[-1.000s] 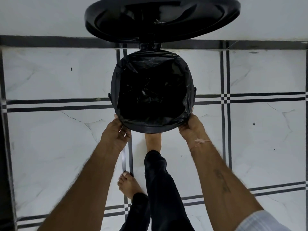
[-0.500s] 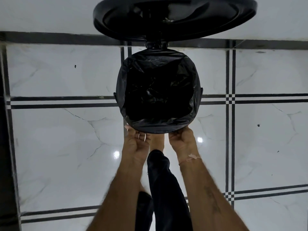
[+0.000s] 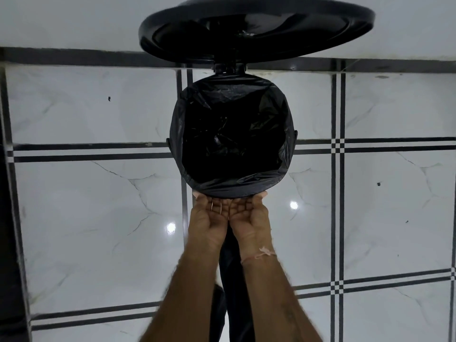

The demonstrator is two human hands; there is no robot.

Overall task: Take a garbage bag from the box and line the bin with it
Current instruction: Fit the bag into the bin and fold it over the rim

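Observation:
A round black pedal bin [image 3: 295,137] stands on the tiled floor with its lid [image 3: 256,33] raised against the wall. A black garbage bag [image 3: 276,99] lines it, with its mouth folded over the rim all the way round. My left hand [image 3: 207,223] and my right hand [image 3: 251,218] are pressed side by side at the near rim. Their fingers curl onto the bag's folded edge [image 3: 234,190]. The fingertips are partly hidden under that edge. The box is not in view.
White marble floor tiles [image 3: 98,218] with black stripe borders surround the bin. My leg in black trousers [image 3: 234,292] reaches forward beneath my forearms towards the bin's base. A dark edge [image 3: 7,243] runs down the far left.
Both hands slid along the near rim from its left and right sides until they met at the middle. The view moved closer to the bin.

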